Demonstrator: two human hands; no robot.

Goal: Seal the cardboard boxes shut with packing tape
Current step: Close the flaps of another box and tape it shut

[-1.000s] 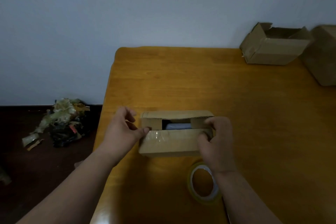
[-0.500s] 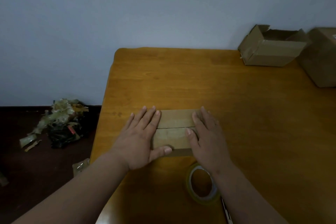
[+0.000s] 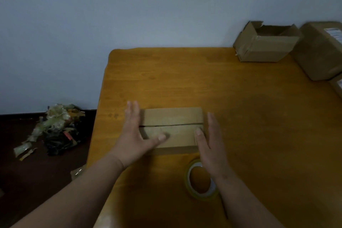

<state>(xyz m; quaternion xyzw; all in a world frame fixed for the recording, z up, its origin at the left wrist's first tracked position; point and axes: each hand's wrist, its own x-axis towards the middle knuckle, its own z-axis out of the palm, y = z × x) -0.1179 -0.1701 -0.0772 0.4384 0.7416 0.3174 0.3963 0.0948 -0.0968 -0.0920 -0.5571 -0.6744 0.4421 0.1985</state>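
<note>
A small cardboard box [image 3: 173, 127] lies on the wooden table [image 3: 240, 116] with both top flaps folded down, a dark seam running across the middle. My left hand [image 3: 136, 135] rests at the box's left end, fingers spread and the thumb lying over the near flap. My right hand [image 3: 211, 142] stands flat against the box's right end, the thumb touching the near flap's corner. A roll of clear packing tape [image 3: 200, 180] lies flat on the table just in front of the box, partly under my right wrist.
An open cardboard box [image 3: 266, 42] stands at the table's far right, with a larger closed box [image 3: 322, 50] beside it at the frame edge. A pile of crumpled tape and scraps [image 3: 53, 127] lies on the dark floor to the left of the table.
The flaps were open a second ago, then pressed flat under both palms. Both hands have since slid outward from the box top to its left and right ends.
</note>
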